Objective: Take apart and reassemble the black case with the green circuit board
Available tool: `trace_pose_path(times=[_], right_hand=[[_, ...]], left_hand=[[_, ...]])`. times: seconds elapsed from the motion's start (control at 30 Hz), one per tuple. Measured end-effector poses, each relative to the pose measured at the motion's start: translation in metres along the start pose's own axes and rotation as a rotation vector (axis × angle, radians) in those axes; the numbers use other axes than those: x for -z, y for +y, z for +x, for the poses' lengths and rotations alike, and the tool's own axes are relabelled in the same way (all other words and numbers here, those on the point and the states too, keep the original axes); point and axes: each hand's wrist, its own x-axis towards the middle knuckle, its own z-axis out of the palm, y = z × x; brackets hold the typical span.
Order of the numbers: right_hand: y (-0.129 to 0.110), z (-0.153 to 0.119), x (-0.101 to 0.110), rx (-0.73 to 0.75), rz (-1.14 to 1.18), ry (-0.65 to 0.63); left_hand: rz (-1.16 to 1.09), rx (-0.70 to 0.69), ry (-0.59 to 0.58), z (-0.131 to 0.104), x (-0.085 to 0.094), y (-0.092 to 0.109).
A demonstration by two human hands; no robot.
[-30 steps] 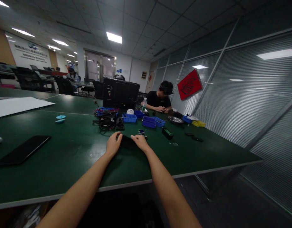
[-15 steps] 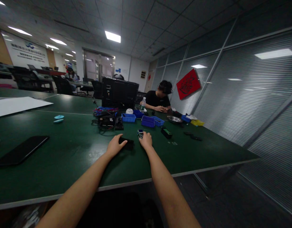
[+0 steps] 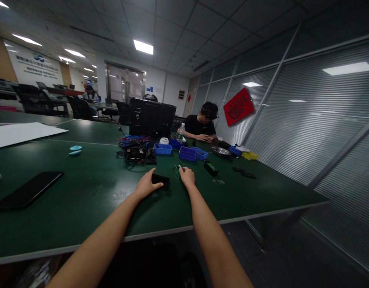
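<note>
My left hand (image 3: 145, 185) is around the left end of a small black box (image 3: 162, 181) on the table, thumb along the near side and fingers at the far side. To its right, my right hand (image 3: 187, 176) pinches a small green circuit board (image 3: 176, 172), tilted just above or against the tabletop; its lower edge contact cannot be made out. Further right lies a second black box (image 3: 211, 168) with a green board showing in its top.
Behind my hands stand blue trays (image 3: 163, 149), a purple-blue bin (image 3: 187, 153), a black device with cables (image 3: 135, 155) and a monitor (image 3: 152, 117). A metal dish (image 3: 221, 151) lies to the right. A black tablet-like slab (image 3: 28, 190) lies left. A person (image 3: 201, 124) sits across the table (image 3: 112, 216).
In my right hand the board has turned, so its green face now shows instead of its lighter parts. My left thumb and fingers have spread slightly at the black box.
</note>
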Motion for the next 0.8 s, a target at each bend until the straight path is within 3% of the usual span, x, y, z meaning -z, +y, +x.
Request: trace_pose_path(times=[0.37, 0.5, 0.63, 0.8], right_hand=[[0.003, 0.001, -0.006, 0.064, -0.006, 0.045], [0.007, 0.007, -0.003, 0.035, 0.146, -0.02], [0.013, 0.01, 0.003, -0.008, 0.1, -0.01], [0.016, 0.01, 0.003, 0.057, 0.105, -0.018]], left_hand=[[-0.002, -0.004, -0.013, 0.002, -0.003, -0.005], [0.016, -0.011, -0.019, 0.002, -0.002, -0.005], [0.015, -0.026, -0.027, 0.001, -0.001, -0.005], [0.003, -0.007, -0.025, 0.001, -0.002, -0.005]])
